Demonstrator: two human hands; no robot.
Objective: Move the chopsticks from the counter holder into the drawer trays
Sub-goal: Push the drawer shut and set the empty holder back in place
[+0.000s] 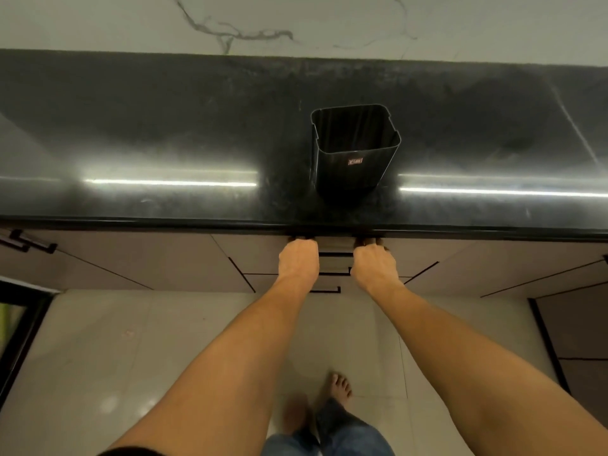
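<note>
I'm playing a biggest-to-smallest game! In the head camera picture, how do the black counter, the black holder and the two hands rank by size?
1. Counter, by far the largest.
2. Holder.
3. Left hand and right hand: they look alike, so no ranking between them.

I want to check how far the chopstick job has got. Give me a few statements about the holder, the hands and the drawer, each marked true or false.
1. The black holder stands upright on the counter. True.
2. Chopsticks stick out of the holder. False: none show; what can be seen of its inside looks empty.
3. The left hand and right hand are both at the top of the drawer front, just under the counter edge. True.
4. The left hand holds the holder. False: it is at the drawer, apart from the holder.
5. The drawer is wide open with its trays in view. False: no trays show.
</note>
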